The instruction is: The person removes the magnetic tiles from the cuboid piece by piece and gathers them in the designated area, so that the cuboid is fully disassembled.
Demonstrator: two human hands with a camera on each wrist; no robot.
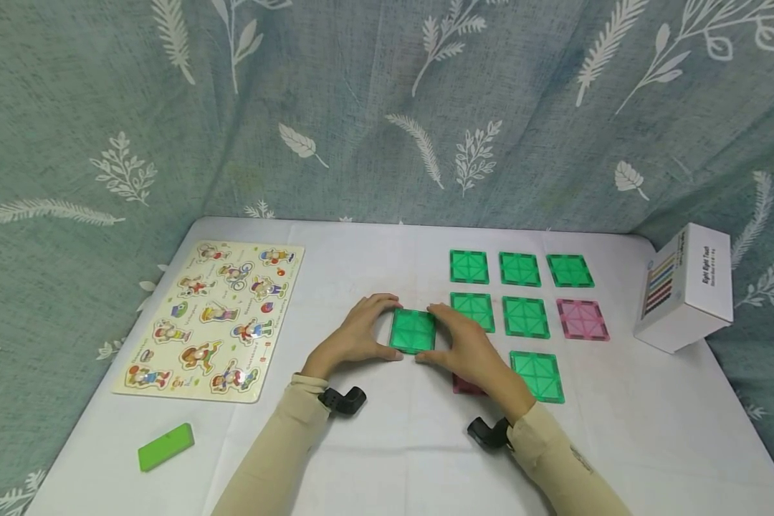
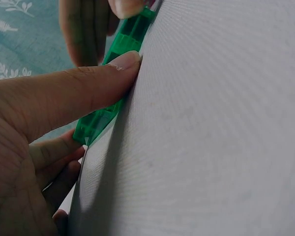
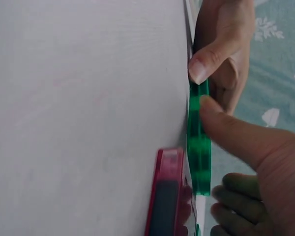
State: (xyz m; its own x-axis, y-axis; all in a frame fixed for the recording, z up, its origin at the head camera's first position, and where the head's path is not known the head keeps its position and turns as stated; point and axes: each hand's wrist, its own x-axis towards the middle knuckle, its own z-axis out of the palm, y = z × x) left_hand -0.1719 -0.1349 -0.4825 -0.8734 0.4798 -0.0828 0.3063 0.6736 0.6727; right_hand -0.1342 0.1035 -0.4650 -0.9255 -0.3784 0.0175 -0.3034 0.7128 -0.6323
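Observation:
A small stack of green magnetic tiles (image 1: 413, 331) lies mid-table between the two hands. My left hand (image 1: 357, 331) grips it from the left, its thumb across the near edge (image 2: 108, 81) and fingers at the far side. From the right, my right hand (image 1: 467, 344) holds the same stack, thumb at the near edge and index finger at the far corner. The right wrist view shows the stack's layered green edge (image 3: 199, 152) under both thumbs. A pink-red tile (image 1: 466, 387) is partly hidden beneath the right forearm.
Several green tiles (image 1: 519, 269) and a pink tile (image 1: 583, 319) form loose rows to the right. A white box (image 1: 690, 287) stands at the far right. On the left lie a picture puzzle board (image 1: 209, 322) and a light-green block (image 1: 166, 447).

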